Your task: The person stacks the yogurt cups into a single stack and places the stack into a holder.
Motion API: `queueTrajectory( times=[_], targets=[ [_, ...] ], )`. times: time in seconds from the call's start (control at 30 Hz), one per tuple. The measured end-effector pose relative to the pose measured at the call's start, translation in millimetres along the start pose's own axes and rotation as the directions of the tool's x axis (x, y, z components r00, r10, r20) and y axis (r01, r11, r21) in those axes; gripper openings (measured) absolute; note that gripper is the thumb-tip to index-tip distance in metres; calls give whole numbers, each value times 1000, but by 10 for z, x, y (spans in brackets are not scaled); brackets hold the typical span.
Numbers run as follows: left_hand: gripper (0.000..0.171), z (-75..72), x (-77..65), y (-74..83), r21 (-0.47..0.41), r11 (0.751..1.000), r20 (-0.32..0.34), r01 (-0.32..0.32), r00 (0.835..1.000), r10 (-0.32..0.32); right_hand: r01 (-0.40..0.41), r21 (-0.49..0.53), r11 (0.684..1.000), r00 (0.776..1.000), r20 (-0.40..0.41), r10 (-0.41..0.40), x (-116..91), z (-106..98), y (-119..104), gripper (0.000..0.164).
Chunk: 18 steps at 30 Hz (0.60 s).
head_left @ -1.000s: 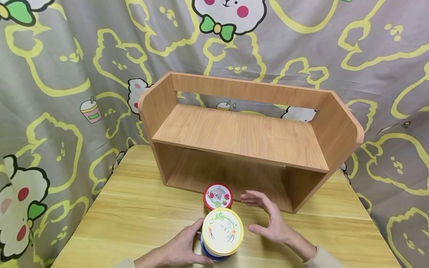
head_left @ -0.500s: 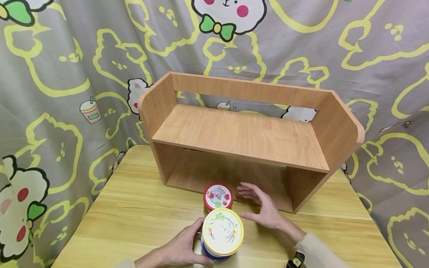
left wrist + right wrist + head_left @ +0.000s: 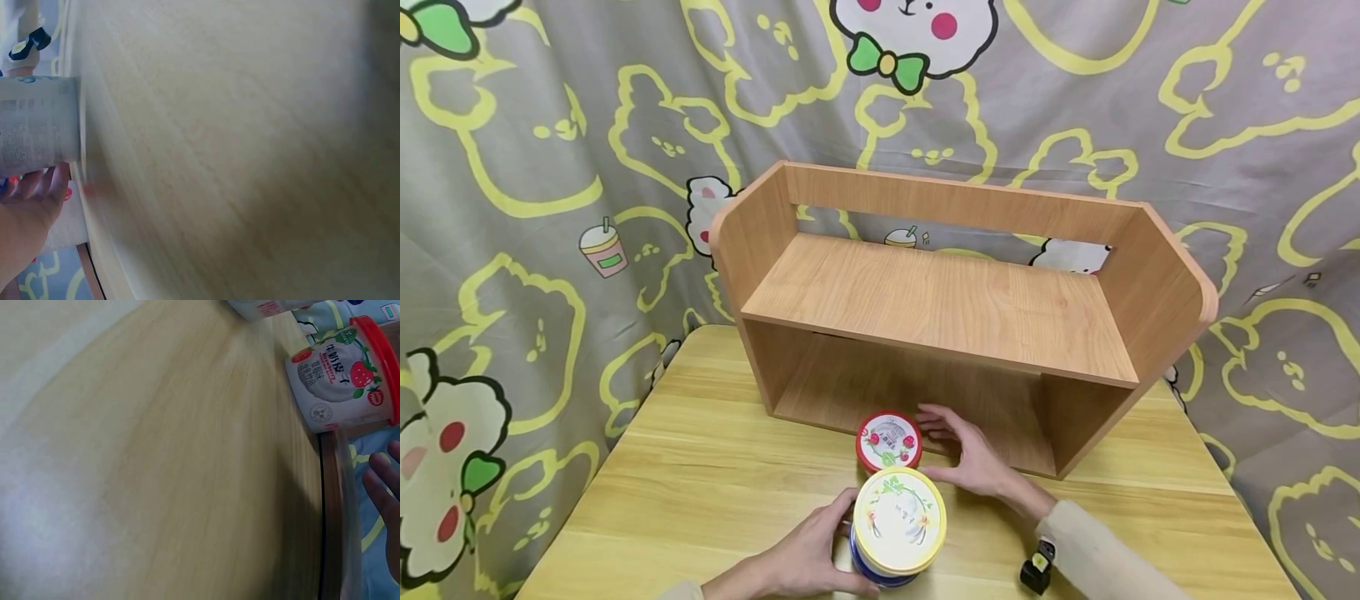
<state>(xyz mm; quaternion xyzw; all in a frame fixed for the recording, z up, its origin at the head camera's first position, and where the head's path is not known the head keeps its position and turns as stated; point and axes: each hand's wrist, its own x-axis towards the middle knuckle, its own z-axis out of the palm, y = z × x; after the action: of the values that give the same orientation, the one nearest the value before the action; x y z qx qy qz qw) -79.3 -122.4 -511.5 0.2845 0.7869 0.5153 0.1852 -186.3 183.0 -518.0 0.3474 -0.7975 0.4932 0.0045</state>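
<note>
A tub with a yellow-rimmed lid (image 3: 898, 518) stands on a blue-rimmed tub (image 3: 874, 573) near the table's front. My left hand (image 3: 801, 552) holds the blue-rimmed tub from its left side, thumb in front and fingers behind. In the left wrist view the fingers (image 3: 44, 184) touch a pale tub wall (image 3: 37, 128). Just behind the stack, a red-lidded tub (image 3: 889, 442) with strawberry print (image 3: 344, 381) stands before the shelf. My right hand (image 3: 966, 454) is spread to the right of it; in the right wrist view a gap separates its fingers (image 3: 381, 481) from the tub.
A two-tier wooden shelf (image 3: 940, 308) stands on the wooden table (image 3: 700, 467) behind the tubs. A grey curtain with yellow outlines (image 3: 647, 125) hangs behind it. A small black device (image 3: 1037, 571) is on the right wrist.
My right hand has moved left and slightly away from me, toward the red-lidded tub. The left hand and the tubs have not visibly moved.
</note>
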Motion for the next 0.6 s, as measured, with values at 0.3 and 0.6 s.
queueTrajectory(
  times=[0.3,0.6],
  targets=[
    [90,4,-2,-2,30,999,-6,-13,1000,13,-34,-15,999,999,41,35,97,91,40,89],
    [90,-2,-3,-11,46,999,-3,-19,1000,19,-80,-47,996,993,85,84,178,164,45,91]
  ],
)
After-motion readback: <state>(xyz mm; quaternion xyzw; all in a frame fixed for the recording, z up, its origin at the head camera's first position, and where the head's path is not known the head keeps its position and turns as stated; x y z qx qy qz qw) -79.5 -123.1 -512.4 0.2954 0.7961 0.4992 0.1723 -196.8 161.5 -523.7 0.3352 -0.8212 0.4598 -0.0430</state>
